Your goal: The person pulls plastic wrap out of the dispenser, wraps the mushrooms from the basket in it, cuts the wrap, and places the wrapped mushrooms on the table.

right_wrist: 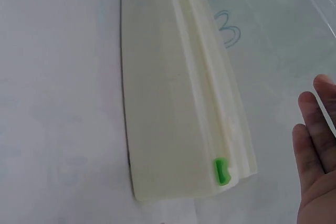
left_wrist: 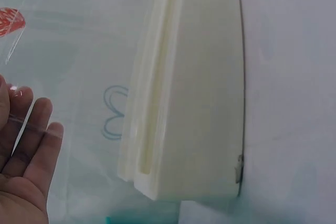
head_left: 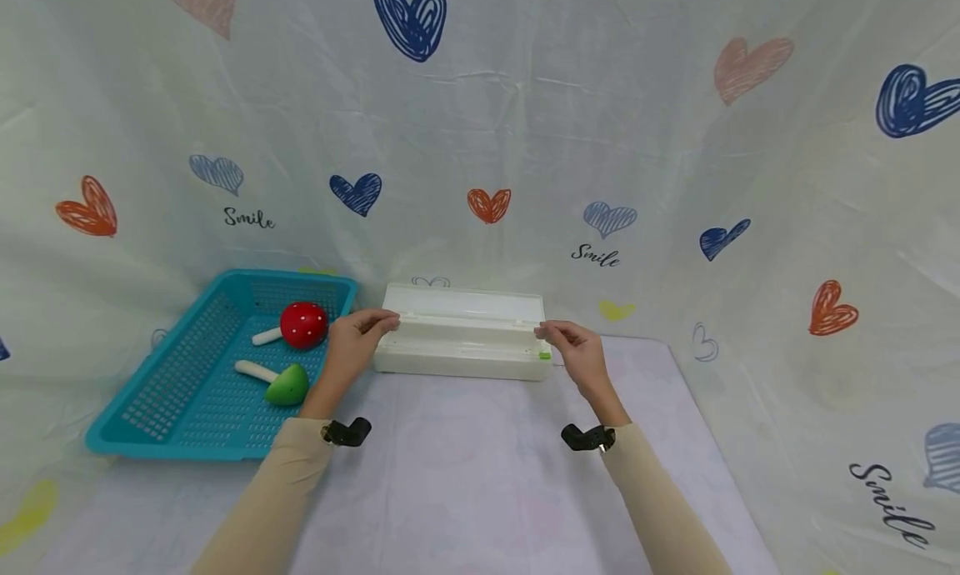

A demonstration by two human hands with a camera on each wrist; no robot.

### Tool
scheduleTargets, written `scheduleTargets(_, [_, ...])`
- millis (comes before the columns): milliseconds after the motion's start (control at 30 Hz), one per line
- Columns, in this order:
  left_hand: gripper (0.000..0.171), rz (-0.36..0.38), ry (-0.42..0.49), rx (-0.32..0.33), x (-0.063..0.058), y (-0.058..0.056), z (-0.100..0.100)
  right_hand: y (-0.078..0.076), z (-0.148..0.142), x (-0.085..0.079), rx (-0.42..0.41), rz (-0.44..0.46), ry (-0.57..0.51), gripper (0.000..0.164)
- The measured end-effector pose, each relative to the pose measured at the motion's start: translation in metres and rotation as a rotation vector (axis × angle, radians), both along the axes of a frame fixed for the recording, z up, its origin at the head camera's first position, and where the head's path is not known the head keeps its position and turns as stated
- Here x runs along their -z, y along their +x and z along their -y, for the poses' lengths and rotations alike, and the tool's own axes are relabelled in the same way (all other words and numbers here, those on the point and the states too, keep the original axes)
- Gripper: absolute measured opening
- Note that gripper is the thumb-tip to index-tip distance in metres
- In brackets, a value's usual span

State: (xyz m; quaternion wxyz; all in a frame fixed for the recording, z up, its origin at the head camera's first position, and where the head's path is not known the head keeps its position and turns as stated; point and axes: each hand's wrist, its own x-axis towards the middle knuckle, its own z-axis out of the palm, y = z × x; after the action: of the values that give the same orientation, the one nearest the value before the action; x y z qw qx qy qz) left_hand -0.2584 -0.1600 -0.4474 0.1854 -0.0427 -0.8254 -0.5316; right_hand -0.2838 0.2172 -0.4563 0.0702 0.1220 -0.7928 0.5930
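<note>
A white cling film dispenser sits at the back of the table, its lid raised behind it. At its right end is a small green slider. My left hand pinches clear cling film between thumb and forefinger above the dispenser's left end; the other fingers are spread in the left wrist view. Over the right end, my right hand holds the film's other side with thumb and fingertips together. The pinch itself lies outside the right wrist view. Being transparent, the film barely shows in the head view.
On the left stands a turquoise basket. Inside lie a red white-dotted toy mushroom and a green one, both with pale stems. A pale cloth covers the table; a heart-printed curtain hangs close behind the dispenser.
</note>
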Motion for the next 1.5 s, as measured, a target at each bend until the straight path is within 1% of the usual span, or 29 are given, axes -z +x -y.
scheduleTargets(133, [0.025, 0.022, 0.016, 0.028, -0.003, 0.002, 0.001, 0.004, -0.002, -0.008, -0.026, -0.034, -0.001, 0.024])
scheduleTargets(200, [0.025, 0.021, 0.019, 0.035, -0.004, 0.003, 0.002, 0.007, -0.001, -0.011, -0.042, -0.045, 0.008, 0.024])
scheduleTargets(300, [0.023, -0.006, 0.022, 0.038, -0.006, 0.003, 0.003, 0.008, -0.002, -0.012, -0.058, -0.067, 0.003, 0.026])
scheduleTargets(367, [0.022, -0.040, 0.043, 0.040, -0.008, 0.003, 0.004, 0.005, -0.001, -0.010, -0.060, -0.090, -0.022, 0.027])
scheduleTargets(400, [0.022, -0.052, 0.046, 0.041, -0.013, 0.006, 0.004, 0.003, -0.001, -0.009, -0.062, -0.103, -0.033, 0.028])
scheduleTargets(467, [0.022, -0.064, 0.059, 0.040, -0.016, 0.006, 0.005, -0.001, 0.001, -0.010, -0.061, -0.129, -0.053, 0.030])
scheduleTargets(600, [0.023, -0.061, 0.081, 0.049, -0.023, 0.011, 0.006, 0.002, 0.004, -0.019, -0.052, -0.177, -0.066, 0.029])
scheduleTargets(633, [0.023, -0.064, 0.090, 0.051, -0.021, 0.009, 0.008, 0.004, 0.004, -0.021, -0.050, -0.187, -0.065, 0.029])
scheduleTargets(667, [0.023, -0.074, 0.090, 0.055, -0.022, 0.010, 0.008, 0.006, 0.004, -0.023, -0.049, -0.196, -0.064, 0.029])
scheduleTargets(833, [0.021, -0.107, 0.065, 0.066, -0.025, 0.019, 0.011, 0.015, 0.001, -0.027, -0.089, -0.217, -0.047, 0.029])
scheduleTargets(1000, [0.018, -0.080, 0.050, 0.088, -0.019, 0.036, 0.014, 0.029, -0.005, -0.023, -0.154, -0.218, -0.014, 0.027])
scheduleTargets(1067, [0.016, -0.082, 0.021, 0.102, -0.016, 0.044, 0.015, 0.036, -0.007, -0.022, -0.178, -0.222, -0.010, 0.026])
scheduleTargets(1167, [0.010, -0.111, -0.052, 0.141, -0.010, 0.056, 0.017, 0.045, -0.011, -0.018, -0.222, -0.225, 0.012, 0.025])
scheduleTargets(1233, [0.007, -0.133, -0.109, 0.187, -0.005, 0.062, 0.019, 0.051, -0.015, -0.014, -0.259, -0.222, 0.034, 0.024])
scheduleTargets(1333, [0.009, -0.151, -0.187, 0.274, 0.004, 0.069, 0.020, 0.060, -0.020, -0.002, -0.316, -0.209, 0.076, 0.024])
scheduleTargets(1400, [0.008, -0.130, -0.251, 0.329, 0.009, 0.072, 0.020, 0.066, -0.023, 0.007, -0.348, -0.197, 0.104, 0.025])
scheduleTargets(1433, [0.007, -0.099, -0.283, 0.355, 0.010, 0.074, 0.020, 0.070, -0.024, 0.013, -0.361, -0.192, 0.121, 0.026])
scheduleTargets(1500, [0.004, -0.013, -0.353, 0.403, 0.014, 0.077, 0.020, 0.076, -0.025, 0.023, -0.378, -0.178, 0.155, 0.027])
